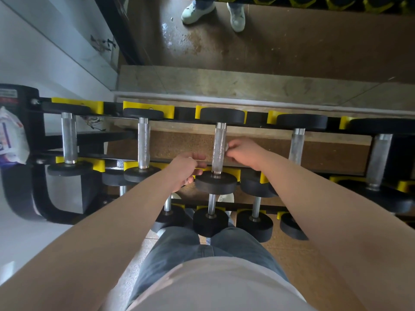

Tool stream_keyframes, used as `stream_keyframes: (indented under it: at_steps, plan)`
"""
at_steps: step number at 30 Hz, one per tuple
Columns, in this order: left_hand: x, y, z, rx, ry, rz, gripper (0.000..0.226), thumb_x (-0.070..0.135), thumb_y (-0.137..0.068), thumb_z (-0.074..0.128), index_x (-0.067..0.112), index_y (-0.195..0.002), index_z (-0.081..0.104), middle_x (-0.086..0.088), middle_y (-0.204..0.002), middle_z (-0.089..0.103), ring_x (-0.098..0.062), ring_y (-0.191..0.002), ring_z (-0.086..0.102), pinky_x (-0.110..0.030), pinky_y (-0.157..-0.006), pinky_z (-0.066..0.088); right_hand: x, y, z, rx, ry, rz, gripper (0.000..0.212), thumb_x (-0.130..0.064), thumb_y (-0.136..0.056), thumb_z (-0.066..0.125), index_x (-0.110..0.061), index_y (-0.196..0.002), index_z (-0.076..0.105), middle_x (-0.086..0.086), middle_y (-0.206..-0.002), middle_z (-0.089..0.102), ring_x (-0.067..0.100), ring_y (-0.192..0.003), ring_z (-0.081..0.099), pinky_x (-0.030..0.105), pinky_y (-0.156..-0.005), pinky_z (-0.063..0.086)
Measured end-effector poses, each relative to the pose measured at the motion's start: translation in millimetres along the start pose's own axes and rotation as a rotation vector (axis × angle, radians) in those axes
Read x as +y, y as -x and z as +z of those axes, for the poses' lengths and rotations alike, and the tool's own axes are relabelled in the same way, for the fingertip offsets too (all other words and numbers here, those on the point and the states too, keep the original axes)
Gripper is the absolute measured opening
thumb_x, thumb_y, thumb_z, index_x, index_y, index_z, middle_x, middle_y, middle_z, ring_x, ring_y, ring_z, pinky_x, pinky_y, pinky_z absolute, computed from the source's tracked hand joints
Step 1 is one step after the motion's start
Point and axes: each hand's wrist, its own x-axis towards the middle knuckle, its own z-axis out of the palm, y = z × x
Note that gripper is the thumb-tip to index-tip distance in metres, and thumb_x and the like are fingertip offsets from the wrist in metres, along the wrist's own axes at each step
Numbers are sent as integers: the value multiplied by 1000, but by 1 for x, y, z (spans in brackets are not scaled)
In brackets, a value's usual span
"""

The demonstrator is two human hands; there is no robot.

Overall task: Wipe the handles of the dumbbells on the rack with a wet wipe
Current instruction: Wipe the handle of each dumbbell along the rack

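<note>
Several black dumbbells with knurled silver handles lie across the top tier of a black rack (36, 140) with yellow cradles. My right hand (243, 152) holds a small bunched white wet wipe (227, 147) against the right side of the third dumbbell's handle (219, 144). My left hand (186, 169) sits just left of that handle's near end, fingers curled beside the near weight plate (215, 182); what it grips is hidden. More dumbbells (211, 218) rest on the lower tier.
A white wipes packet (11, 135) sits at the rack's left end. A mirror behind the rack reflects the floor and white shoes (197, 10). A white wall runs along the left. My legs stand close against the rack's front.
</note>
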Motion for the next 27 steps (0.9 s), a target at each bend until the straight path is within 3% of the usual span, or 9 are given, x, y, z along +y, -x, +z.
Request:
stream_keyframes:
  at_steps: [2, 5, 8, 10, 12, 17, 21, 23, 27]
  plan:
    - [-1, -1, 2, 2, -16, 2, 32, 0, -103, 44, 22, -112, 66, -2, -110, 71, -10, -74, 58, -18, -50, 37, 3, 5, 2, -122, 283, -36, 12, -16, -98, 63, -8, -95, 71, 6, -84, 66, 19, -76, 60, 31, -69, 48]
    - [0, -1, 4, 4, -11, -9, 31, 1, -104, 44, 24, -108, 65, -1, -108, 71, -9, -72, 57, -18, -50, 36, 6, 8, 3, -192, 366, -38, 18, -21, -98, 63, -4, -94, 71, 6, -79, 62, 19, -71, 56, 31, -66, 44]
    - [1, -1, 4, 12, -7, -4, 31, 1, -104, 44, 23, -107, 66, -2, -108, 71, -9, -71, 59, -18, -49, 37, 2, 5, -1, -8, 44, -7, 14, -19, -100, 60, -11, -101, 72, 6, -93, 71, 21, -85, 66, 33, -76, 54]
    - [2, -1, 4, 15, -2, -2, 31, 1, -104, 45, 23, -108, 66, -3, -108, 71, -9, -71, 59, -17, -47, 38, -5, -3, -4, 151, -269, -8, 15, -13, -102, 56, -15, -102, 71, 6, -97, 73, 22, -90, 69, 30, -71, 57]
    - [2, 0, 4, 18, -3, -3, 31, 1, -104, 45, 23, -108, 66, -3, -107, 71, -9, -72, 59, -16, -46, 38, -11, -11, -6, 231, -333, -20, 19, -13, -103, 53, -17, -102, 71, 5, -97, 74, 24, -91, 71, 33, -69, 58]
    - [1, 1, 7, 20, -3, 4, 32, 1, -104, 43, 23, -109, 66, -2, -107, 72, -9, -72, 58, -17, -48, 38, -2, 1, 3, 44, 322, -129, 21, -19, -105, 49, -13, -102, 68, -1, -85, 63, 17, -78, 61, 28, -64, 43]
    - [0, 2, 9, 22, -2, 9, 33, 1, -104, 41, 21, -112, 66, 1, -99, 72, -7, -67, 56, -17, -46, 35, 17, 13, 4, -157, 493, -166, 28, -28, -106, 51, -14, -96, 72, 2, -85, 68, 19, -79, 63, 33, -71, 47]
    - [0, 3, 9, 28, -3, 9, 32, 1, -104, 42, 22, -108, 66, 2, -98, 71, -7, -65, 56, -17, -45, 35, 18, 13, -1, -141, 445, -165, 27, -31, -106, 52, -17, -100, 74, 2, -89, 70, 19, -81, 64, 36, -76, 50]
    - [-1, 4, 11, 31, 4, 15, 32, 0, -103, 43, 20, -110, 66, 1, -99, 72, -7, -64, 57, -18, -47, 36, 9, 7, -5, 180, -7, -132, 22, -28, -103, 59, -19, -116, 74, -2, -100, 71, 16, -89, 64, 32, -81, 51]
